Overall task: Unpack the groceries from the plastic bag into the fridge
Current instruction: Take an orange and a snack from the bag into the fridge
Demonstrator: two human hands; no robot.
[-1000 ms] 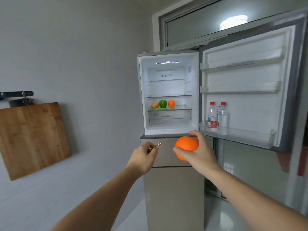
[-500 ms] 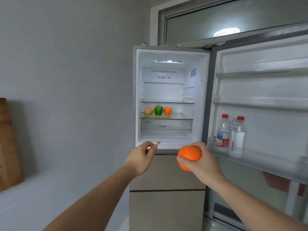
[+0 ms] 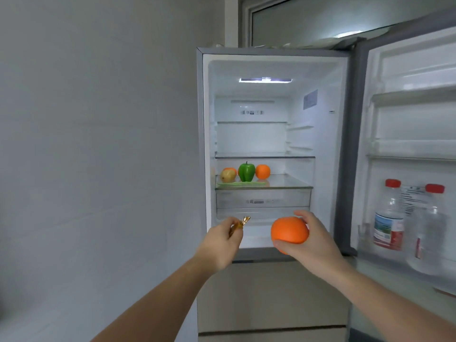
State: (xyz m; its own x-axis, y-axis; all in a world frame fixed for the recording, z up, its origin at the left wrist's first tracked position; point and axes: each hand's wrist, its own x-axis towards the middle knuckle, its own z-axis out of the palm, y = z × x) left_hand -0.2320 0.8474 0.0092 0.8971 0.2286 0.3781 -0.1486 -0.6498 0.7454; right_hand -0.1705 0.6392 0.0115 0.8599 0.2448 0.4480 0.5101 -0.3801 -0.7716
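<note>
- The fridge (image 3: pixel 271 144) now fills most of what is ahead of the person; a second ago it stood further off, with a wooden board hanging on the wall to the left, and that board has slid out of sight. The person has walked right up to the open compartment.
- The fridge door (image 3: pixel 407 144) is swung wide to the right, and two water bottles (image 3: pixel 404 218) with red caps stand in its lowest rack, much nearer now than before.
- Both arms are stretched forward as they were, but the hands have come from in front of the drawer below to the mouth of the lit compartment.
- The right hand (image 3: pixel 313 238) has its fingers and thumb curled round an orange (image 3: pixel 290 229), holding it just at the threshold, below the glass shelf (image 3: pixel 283 185).
- On that shelf sit a green pepper (image 3: pixel 246 172), another orange (image 3: pixel 262 171) and a yellowish fruit (image 3: pixel 227 175), unmoved.
- The left hand (image 3: pixel 222 239) pinches a small gold-wrapped item (image 3: pixel 240 222) between fingertips and thumb; what it is I cannot make out.
- The plastic bag is nowhere in view.
- To my eye the carrying is nearly over: both things look ready to be set inside, probably on the shelf with the rest.
</note>
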